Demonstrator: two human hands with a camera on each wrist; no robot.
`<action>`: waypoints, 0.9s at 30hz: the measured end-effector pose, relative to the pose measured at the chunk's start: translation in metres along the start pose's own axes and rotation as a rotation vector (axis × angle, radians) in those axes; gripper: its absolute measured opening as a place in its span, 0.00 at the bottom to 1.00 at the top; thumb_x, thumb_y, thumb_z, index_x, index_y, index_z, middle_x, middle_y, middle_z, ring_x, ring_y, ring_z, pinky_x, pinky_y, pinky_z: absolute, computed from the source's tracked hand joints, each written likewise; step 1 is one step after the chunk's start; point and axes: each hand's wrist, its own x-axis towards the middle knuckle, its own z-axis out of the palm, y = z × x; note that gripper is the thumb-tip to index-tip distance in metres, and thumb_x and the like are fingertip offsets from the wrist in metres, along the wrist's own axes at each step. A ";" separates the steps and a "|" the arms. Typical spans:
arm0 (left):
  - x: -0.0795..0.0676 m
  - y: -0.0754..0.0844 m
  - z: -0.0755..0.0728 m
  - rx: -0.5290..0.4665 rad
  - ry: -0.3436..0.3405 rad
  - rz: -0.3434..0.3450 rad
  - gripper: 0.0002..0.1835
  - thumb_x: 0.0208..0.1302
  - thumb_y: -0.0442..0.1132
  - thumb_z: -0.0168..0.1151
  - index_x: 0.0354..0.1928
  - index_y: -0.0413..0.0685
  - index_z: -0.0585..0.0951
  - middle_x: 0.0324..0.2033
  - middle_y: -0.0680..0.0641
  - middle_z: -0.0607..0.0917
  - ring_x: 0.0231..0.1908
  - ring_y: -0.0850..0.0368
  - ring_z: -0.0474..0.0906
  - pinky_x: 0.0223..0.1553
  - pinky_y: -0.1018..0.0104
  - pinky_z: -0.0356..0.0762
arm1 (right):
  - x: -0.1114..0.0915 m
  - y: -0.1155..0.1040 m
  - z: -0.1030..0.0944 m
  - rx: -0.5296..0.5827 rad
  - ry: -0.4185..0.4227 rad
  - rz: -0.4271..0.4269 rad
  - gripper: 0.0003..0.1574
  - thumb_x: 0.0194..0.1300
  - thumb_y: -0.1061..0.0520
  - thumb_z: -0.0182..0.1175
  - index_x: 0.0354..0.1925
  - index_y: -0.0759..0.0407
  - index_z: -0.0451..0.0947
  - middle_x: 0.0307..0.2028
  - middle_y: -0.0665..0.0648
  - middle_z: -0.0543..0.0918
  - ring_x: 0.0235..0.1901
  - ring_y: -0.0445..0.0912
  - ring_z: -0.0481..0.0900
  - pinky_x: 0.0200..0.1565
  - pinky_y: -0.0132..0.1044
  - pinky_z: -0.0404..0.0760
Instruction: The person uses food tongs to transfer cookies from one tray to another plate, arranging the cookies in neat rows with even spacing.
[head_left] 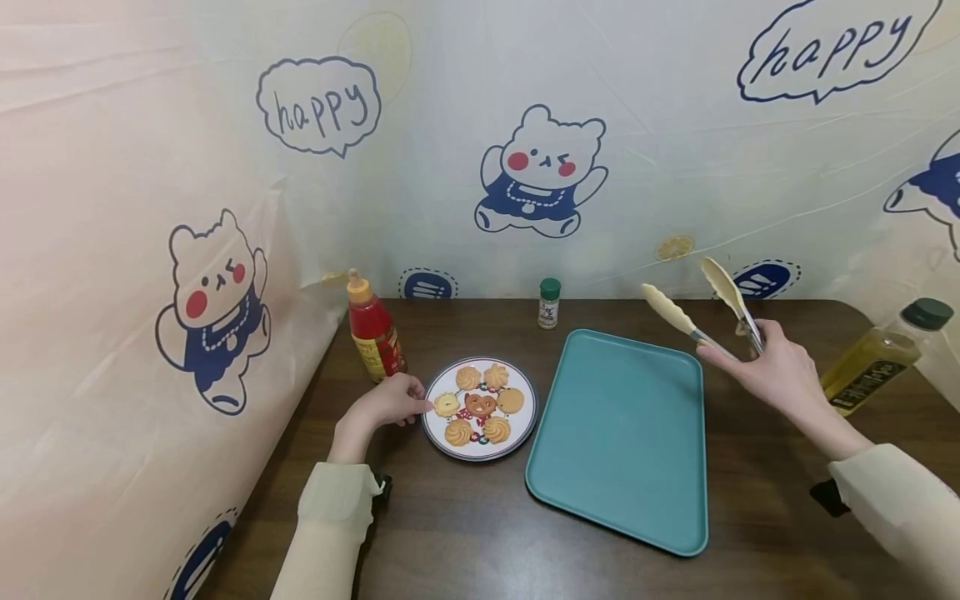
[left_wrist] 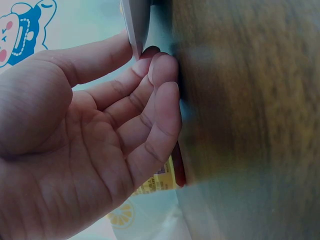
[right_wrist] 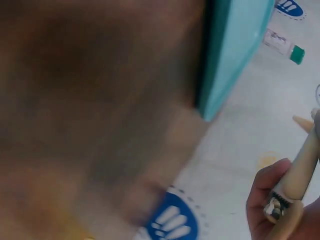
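Observation:
My left hand (head_left: 393,402) pinches the left rim of a round white plate (head_left: 480,451), thumb on top and fingers curled at the edge. In the left wrist view the plate (left_wrist: 136,22) shows edge-on between thumb and fingertips. Several cookies (head_left: 496,429) lie in a ring on it around a printed picture. My right hand (head_left: 780,367) grips a pair of tongs (head_left: 731,292) above the table, right of the teal tray (head_left: 618,442). The tongs' cream-coloured tips are spread apart and hold nothing. Part of the tongs (right_wrist: 300,172) also shows in the right wrist view.
A red squeeze bottle with a yellow cap (head_left: 372,329) stands behind my left hand. At the back is a small green-capped shaker (head_left: 549,304). An oil bottle (head_left: 873,367) stands beyond my right wrist. A printed curtain (head_left: 427,192) hangs behind the dark wooden table (head_left: 457,533).

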 end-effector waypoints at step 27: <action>-0.002 0.001 -0.001 -0.002 0.000 -0.004 0.14 0.66 0.42 0.67 0.46 0.39 0.80 0.31 0.45 0.82 0.32 0.51 0.79 0.36 0.61 0.81 | -0.044 0.058 0.026 0.082 -0.161 0.256 0.67 0.60 0.27 0.62 0.63 0.82 0.51 0.34 0.66 0.72 0.34 0.57 0.72 0.29 0.39 0.71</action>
